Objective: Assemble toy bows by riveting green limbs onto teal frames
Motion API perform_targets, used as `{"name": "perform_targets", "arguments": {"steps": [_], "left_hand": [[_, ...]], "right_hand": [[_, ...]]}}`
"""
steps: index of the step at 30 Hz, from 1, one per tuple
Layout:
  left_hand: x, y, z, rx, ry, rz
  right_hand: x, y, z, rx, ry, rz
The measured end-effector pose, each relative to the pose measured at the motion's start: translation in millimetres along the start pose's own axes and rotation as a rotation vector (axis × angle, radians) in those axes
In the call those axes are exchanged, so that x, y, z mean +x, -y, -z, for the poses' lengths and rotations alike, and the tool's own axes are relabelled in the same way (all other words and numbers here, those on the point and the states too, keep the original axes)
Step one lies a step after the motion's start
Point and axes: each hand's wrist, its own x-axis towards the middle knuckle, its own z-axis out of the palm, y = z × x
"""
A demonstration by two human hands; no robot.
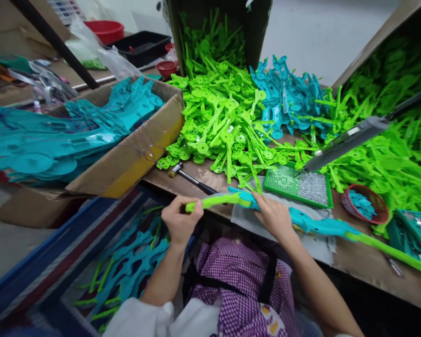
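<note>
My left hand is closed round the near end of a bright green plastic arm at the table's front edge. My right hand is closed on the same piece where the green arm meets a teal plastic part. A second teal and green assembled piece lies on the table just right of my right hand. A green tray of small metal screws sits right behind my hands.
A big heap of green parts and teal parts covers the table behind. A cardboard box of teal parts stands left. A grey powered screwdriver hangs over the tray. A hammer and a red bowl lie nearby.
</note>
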Motion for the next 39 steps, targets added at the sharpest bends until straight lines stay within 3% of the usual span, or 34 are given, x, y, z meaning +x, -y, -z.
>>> {"name": "perform_targets", "arguments": {"steps": [3,6,8,10,12,14,18,19,20,22,25,29,31,35,39], "left_hand": [[20.5,5.7,-17.7,-0.111,-0.066,0.09],[32.1,13.5,-36.9,-0.433,-0.04,0.183],[35.0,14.7,-51.0,-0.656,0.063,0.173],[34.2,11.0,-64.9,-0.773,0.243,0.12],[30.8,3.4,-76.6,-0.789,0.442,0.101],[27.2,-5.9,-84.6,-0.75,0.541,0.136],[25.8,-20.7,-91.5,-0.694,0.422,0.264],[26.6,-23.4,-92.2,-0.699,0.392,0.295],[27.6,-25.9,-92.6,-0.711,0.369,0.323],[29.4,-30.6,-92.3,-0.745,0.341,0.37],[27.5,-35.4,-87.2,-0.788,0.374,0.413],[8.1,-31.1,-76.9,-0.749,0.47,0.415],[-6.6,-24.9,-76.5,-0.733,0.482,0.441],[-26.6,-16.6,-86.1,-0.822,0.405,0.551],[-27.2,-20.5,-94.3,-0.926,0.334,0.604]], "right_hand": [[4.7,0.0,8.8,0.01,0.048,0.025],[8.0,-4.1,20.0,0.03,0.075,0.016],[13.1,-13.0,30.2,0.059,0.095,0.019],[18.5,-25.0,41.7,0.115,0.135,0.07],[18.4,-33.5,50.3,0.199,0.152,0.14],[7.4,-30.7,50.3,0.333,0.064,0.138],[-35.4,16.4,13.0,0.907,-0.279,-0.093],[-42.9,32.7,-1.2,1.13,-0.278,-0.148],[-46.5,48.5,-14.7,1.376,-0.172,-0.201],[-41.9,74.6,-34.6,1.867,-0.094,-0.356],[-19.0,94.0,-38.5,2.272,-0.153,-0.482],[-4.1,97.2,-18.8,2.384,-0.306,-0.56],[-6.4,96.4,-14.2,2.415,-0.311,-0.583],[-12.7,87.6,-18.3,2.468,-0.234,-0.585],[-13.6,74.7,-20.3,2.348,-0.285,-0.692]]}}
